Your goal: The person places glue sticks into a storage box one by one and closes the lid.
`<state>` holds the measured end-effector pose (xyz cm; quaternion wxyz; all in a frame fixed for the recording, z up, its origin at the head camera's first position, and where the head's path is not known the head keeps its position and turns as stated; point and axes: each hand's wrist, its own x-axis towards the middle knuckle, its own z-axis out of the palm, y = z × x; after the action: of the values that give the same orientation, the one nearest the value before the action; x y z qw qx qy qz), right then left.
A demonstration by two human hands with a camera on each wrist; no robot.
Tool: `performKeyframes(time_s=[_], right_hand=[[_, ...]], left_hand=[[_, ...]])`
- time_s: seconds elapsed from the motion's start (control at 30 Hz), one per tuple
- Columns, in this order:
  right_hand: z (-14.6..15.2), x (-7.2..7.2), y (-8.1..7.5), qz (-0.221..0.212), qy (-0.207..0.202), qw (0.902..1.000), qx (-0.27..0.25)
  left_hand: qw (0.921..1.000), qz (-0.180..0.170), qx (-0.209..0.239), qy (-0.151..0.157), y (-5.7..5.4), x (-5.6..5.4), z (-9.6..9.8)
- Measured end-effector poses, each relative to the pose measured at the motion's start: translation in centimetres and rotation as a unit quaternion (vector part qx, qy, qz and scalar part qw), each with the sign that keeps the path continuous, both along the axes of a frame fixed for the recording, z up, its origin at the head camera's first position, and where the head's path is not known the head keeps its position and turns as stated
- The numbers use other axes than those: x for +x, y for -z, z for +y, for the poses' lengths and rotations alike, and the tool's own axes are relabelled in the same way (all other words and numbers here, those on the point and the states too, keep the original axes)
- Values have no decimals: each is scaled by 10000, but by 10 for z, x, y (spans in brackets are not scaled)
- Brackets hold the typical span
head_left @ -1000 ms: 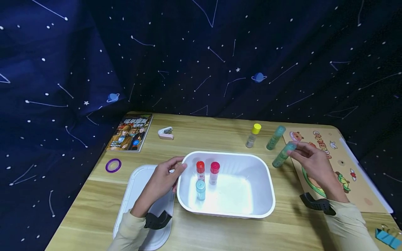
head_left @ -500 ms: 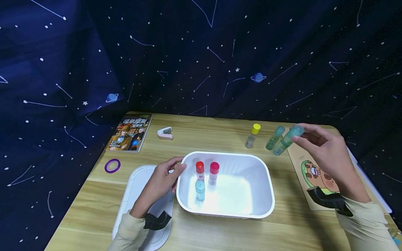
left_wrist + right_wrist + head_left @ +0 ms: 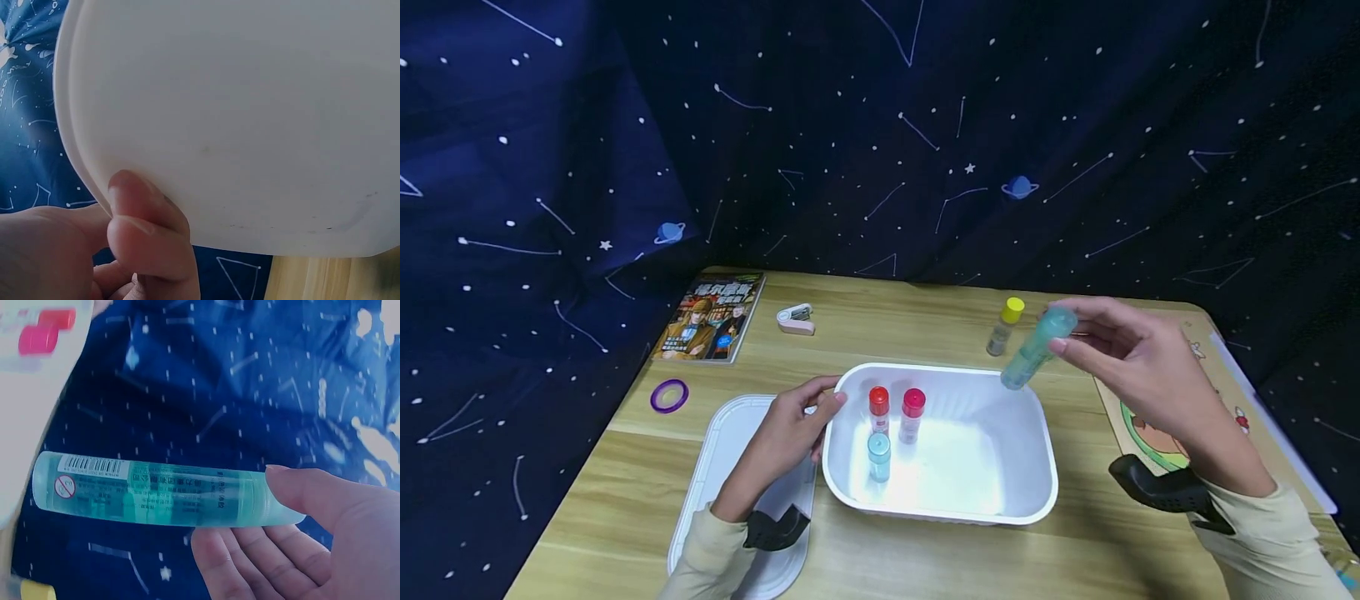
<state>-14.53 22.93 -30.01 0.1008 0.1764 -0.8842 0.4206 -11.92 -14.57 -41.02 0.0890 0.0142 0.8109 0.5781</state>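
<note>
The green bottle (image 3: pixel 1033 354) slants at the far right corner of the white box (image 3: pixel 958 471), pinched by the right hand (image 3: pixel 1138 367); best not knock the box, whose left side the left hand (image 3: pixel 786 429) pinches.

Green tube (image 3: pixel 162 497) carried most of the print: a barcode (image 3: pixel 92 465) on a white patch near one end, digits too small, a round red prohibition sign (image 3: pixel 64 486) just beside it, and rows of dark Chinese characters along the body, 力集团 and 公司 legible in the line next to the barcode. Book (image 3: pixel 709 318) had a big white Chinese title, possibly 福尔摩斯, blurred from where I stood; smaller cover lines were unreadable. Dark blue cloth (image 3: pixel 39 134) bore white lettering, cut off.
</note>
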Motion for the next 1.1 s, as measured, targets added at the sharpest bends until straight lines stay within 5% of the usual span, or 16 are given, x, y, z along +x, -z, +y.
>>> performKeyframes(time_s=[0.27, 0.47, 0.8, 1.1], right_hand=[[-41, 7, 5, -439, -1078, 9930, 220], [-63, 10, 22, -957, -1725, 9803, 14], [-87, 12, 49, -1553, -2400, 9566, 561], [-99, 12, 53, -1828, -2651, 9426, 885]], left_hand=[[10000, -15, 9, 5, 0, 0, 0], [9999, 91, 39, 67, 1, -1, 0], [9999, 105, 70, 71, 1, -1, -1], [9999, 99, 87, 86, 1, -1, -1]])
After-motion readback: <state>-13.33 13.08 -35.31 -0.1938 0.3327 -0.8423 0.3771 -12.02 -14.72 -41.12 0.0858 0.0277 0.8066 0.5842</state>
